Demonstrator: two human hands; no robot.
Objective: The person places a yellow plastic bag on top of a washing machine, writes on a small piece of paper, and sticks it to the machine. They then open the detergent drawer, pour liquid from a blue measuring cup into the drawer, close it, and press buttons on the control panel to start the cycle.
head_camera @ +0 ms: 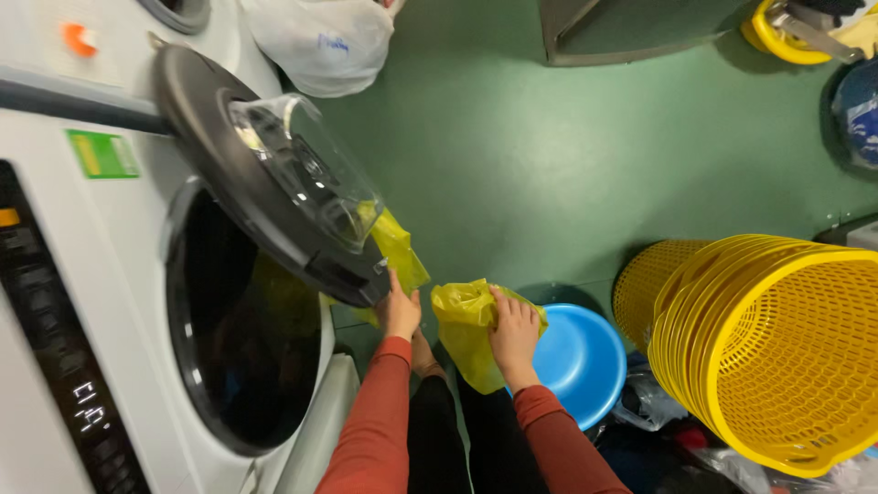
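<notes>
I see one yellow bag (466, 329) hanging lengthwise toward the floor, my right hand (514, 331) gripping it; my left hand (399, 311) grips the washer door (238, 174).

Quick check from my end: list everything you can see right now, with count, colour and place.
washing machine: one, white, left, drum open
machine door: one, dark rim with clear window, swung open
yellow bag: one, yellow, centre, under the right hand
yellow piece: one, behind the door edge, kind unclear
basin: one, blue, on the floor right of the bag
laundry baskets: a nested stack, yellow mesh, right, lying on their side
white bag: one, top, left of centre
floor: green
yellow bucket: one, top right corner
left hand: at the door's lower edge, red sleeve
right hand: grip on the yellow bag, red sleeve
</notes>
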